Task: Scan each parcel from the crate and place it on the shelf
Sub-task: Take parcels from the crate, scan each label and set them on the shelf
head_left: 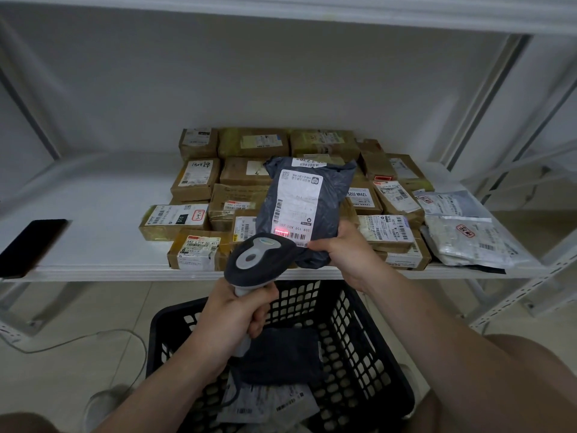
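Right hand (340,254) pinches grey parcel (304,207) mid-frame; left hand (237,320) grips scanner (259,260): hold beam steady across barcode (292,235).

two hands from where i stand, a left hand (232,320) and a right hand (340,250). one scanner (259,260). one dark grey parcel (307,195) held up. one black crate (368,354), with one dark bag (281,354) and at least one pale bag (265,404) inside. one shelf (93,198), carrying about sixteen cardboard boxes (195,179), some half hidden, two pale mailers (462,239) and one black phone (31,242). one cable (103,331) on the floor.
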`<action>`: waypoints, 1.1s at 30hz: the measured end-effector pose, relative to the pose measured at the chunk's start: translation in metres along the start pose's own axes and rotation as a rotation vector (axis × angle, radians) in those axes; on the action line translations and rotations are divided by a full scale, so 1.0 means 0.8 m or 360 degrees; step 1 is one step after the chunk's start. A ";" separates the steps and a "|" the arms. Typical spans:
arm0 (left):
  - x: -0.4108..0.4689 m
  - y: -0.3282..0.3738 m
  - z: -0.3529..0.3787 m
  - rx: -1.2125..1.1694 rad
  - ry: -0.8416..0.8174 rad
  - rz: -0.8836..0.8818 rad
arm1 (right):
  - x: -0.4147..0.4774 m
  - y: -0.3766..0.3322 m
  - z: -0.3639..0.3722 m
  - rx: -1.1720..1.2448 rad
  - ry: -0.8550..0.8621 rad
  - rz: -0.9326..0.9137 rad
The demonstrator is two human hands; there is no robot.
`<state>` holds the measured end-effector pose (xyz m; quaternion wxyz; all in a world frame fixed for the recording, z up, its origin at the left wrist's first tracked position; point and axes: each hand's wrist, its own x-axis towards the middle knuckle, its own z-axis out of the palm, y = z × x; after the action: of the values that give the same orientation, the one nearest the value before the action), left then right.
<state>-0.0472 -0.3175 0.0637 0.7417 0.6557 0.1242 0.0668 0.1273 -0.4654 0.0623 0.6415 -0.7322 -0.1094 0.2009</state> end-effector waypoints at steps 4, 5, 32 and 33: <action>0.001 0.001 0.003 0.0017 0.0005 -0.0018 | -0.003 -0.001 -0.002 0.0011 0.0025 -0.0004; 0.002 0.001 0.004 0.0018 0.0004 -0.0017 | -0.003 -0.001 -0.003 0.0017 0.0026 -0.0005; 0.039 -0.021 0.060 -0.0134 -0.0237 0.0007 | 0.047 0.009 -0.278 0.0562 0.1491 0.0254; 0.042 -0.024 0.063 -0.0134 -0.0241 -0.0002 | 0.051 0.018 -0.286 0.0469 0.1492 0.0272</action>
<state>-0.0023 -0.3594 0.0470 0.7759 0.6271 0.0653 0.0218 0.2623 -0.6554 0.0641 0.6995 -0.6518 0.2805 -0.0847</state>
